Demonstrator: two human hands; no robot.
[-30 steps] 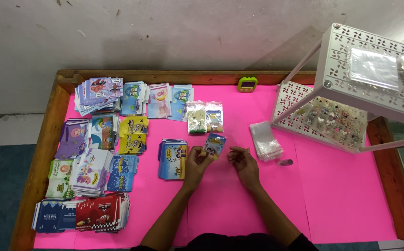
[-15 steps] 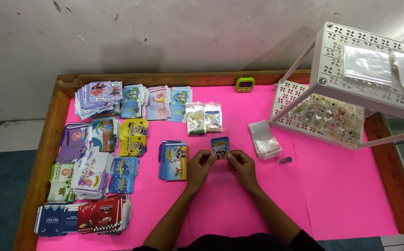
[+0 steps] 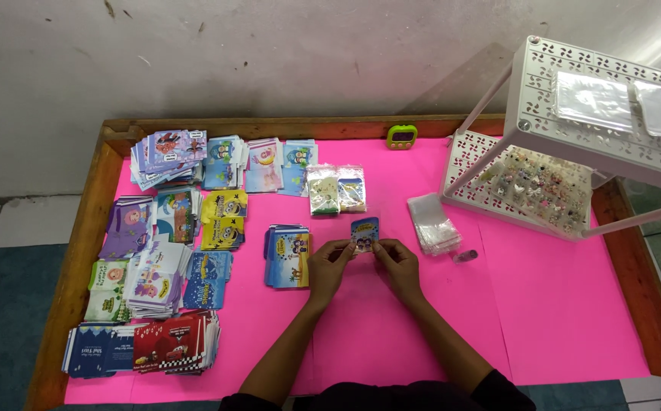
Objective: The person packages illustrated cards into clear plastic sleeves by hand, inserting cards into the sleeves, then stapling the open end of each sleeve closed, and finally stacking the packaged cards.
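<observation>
1. Fingers of the left hand (image 3: 329, 262) and right hand (image 3: 397, 262) both pinch one small blue card (image 3: 365, 232), held upright above the pink surface (image 3: 559, 304).
2. A second ago only the left hand held it; now the right has joined.
3. It hangs just beside the blue card stack (image 3: 289, 255), with the clear sleeves (image 3: 433, 223) near.

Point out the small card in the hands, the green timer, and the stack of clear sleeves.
Card (image 3: 365, 231), head view: its blue face.
Timer (image 3: 402, 136), head view: its screen.
Clear sleeves (image 3: 433, 222), head view: top sleeve's middle.
</observation>
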